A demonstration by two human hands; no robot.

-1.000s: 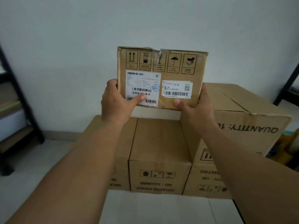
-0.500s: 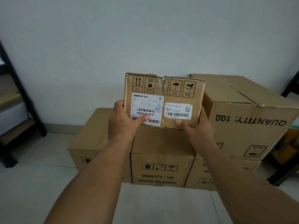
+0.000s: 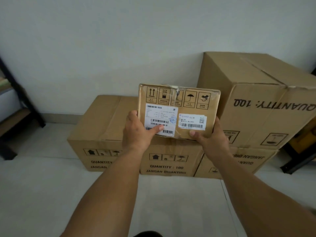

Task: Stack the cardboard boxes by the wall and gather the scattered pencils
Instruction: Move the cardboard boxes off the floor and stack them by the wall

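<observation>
I hold a small cardboard box [image 3: 188, 100] with white shipping labels between both hands. My left hand [image 3: 138, 132] grips its left side, thumb on the label. My right hand [image 3: 210, 135] grips its lower right corner. The small box is just above the middle floor box [image 3: 171, 161]; whether it touches I cannot tell. A left floor box [image 3: 100, 127] stands beside that one. At the right a large box [image 3: 253, 108] printed upside down sits on another box [image 3: 239, 161]. No pencils are in view.
The white wall [image 3: 119, 48] runs behind the boxes. A dark shelf frame [image 3: 20, 103] stands at the left. Another dark frame leg [image 3: 297, 161] with yellow items is at the right edge. Pale tiled floor [image 3: 42, 185] lies in front.
The small box has come down from level with the large box's top to just over the middle floor box. Both hands keep the same hold, and my view has tilted downward.
</observation>
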